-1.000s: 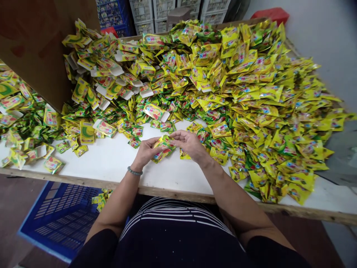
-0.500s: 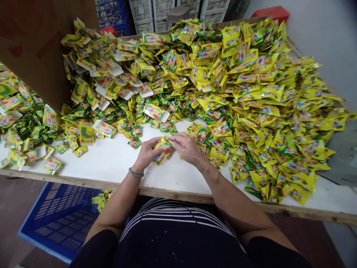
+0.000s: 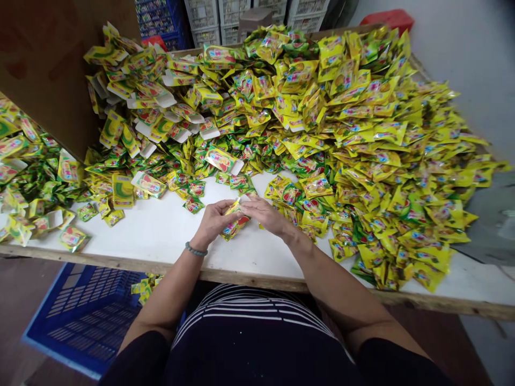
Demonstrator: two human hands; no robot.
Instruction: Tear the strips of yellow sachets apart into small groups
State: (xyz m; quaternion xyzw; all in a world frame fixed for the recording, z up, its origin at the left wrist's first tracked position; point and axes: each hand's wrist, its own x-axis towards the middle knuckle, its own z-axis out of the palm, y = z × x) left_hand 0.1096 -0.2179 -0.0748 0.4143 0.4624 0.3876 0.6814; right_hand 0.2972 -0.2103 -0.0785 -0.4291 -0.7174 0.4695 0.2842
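My left hand (image 3: 213, 221), with a beaded bracelet on its wrist, grips a small yellow and green packet (image 3: 233, 226) just above the white table (image 3: 249, 258). From the other side my right hand (image 3: 263, 213) closes its fingers on the packet's upper right end and partly covers it. Beyond my hands, a large heap of yellow packets (image 3: 374, 155) spreads to the right. Small open cartons (image 3: 148, 184) with white flaps lie at the back left, among small green packets (image 3: 193, 205).
A brown cardboard panel (image 3: 52, 69) stands at the left. Below the table's wooden front edge (image 3: 153, 267) is a blue crate (image 3: 80, 321) with some yellow packets inside. White crates (image 3: 203, 21), a stool (image 3: 254, 19) and a red object (image 3: 388, 20) are at the back.
My right hand's fingers have shifted slightly over the packet, and its upper end now shows a pale patch. The whole view has moved a little.
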